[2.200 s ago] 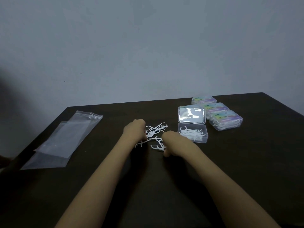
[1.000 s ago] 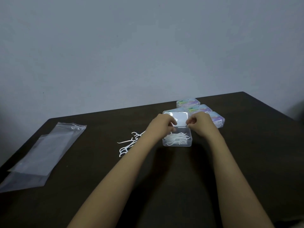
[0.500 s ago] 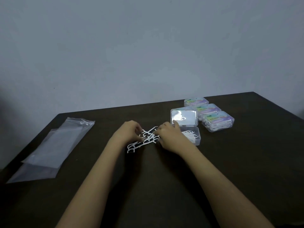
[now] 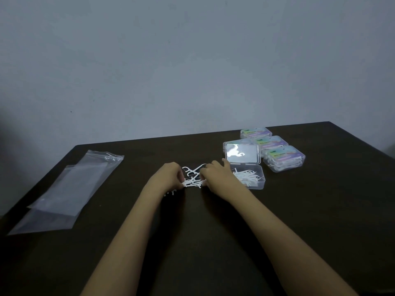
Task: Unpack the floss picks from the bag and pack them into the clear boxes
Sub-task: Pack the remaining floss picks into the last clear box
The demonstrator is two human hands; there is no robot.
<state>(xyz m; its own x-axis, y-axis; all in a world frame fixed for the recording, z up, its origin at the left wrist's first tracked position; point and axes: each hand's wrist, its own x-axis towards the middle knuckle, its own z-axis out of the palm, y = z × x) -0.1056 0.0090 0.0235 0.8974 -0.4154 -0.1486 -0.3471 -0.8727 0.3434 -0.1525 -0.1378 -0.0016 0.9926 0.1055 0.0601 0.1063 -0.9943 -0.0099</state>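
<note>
Left hand (image 4: 170, 178) and right hand (image 4: 215, 178) pinched opposite ends of a floss pick bundle (image 4: 193, 184) between them, just left of the open clear box (image 4: 256, 185) on the table (image 4: 299, 221).

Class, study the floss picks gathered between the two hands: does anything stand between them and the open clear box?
Nothing visible does. The left hand and right hand pinch the floss picks; the open clear box lies just beyond the right hand, its lid folded back, holding only picks.
</note>
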